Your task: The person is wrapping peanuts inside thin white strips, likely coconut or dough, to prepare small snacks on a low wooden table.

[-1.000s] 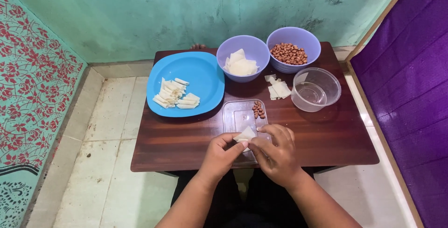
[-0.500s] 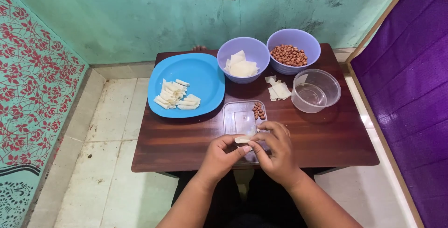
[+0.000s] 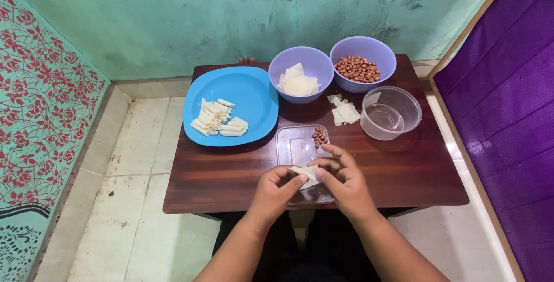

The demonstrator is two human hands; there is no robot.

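Seen from above, a person's two bare forearms enter from the bottom edge, uncovered as far as the view reaches, with no sleeve showing. The left hand (image 3: pixel 276 192) and the right hand (image 3: pixel 344 184) are ungloved, with short, plain fingernails. No ring, watch or bracelet shows on either wrist or on the fingers in view. Dark clothing covers the lap below the arms.
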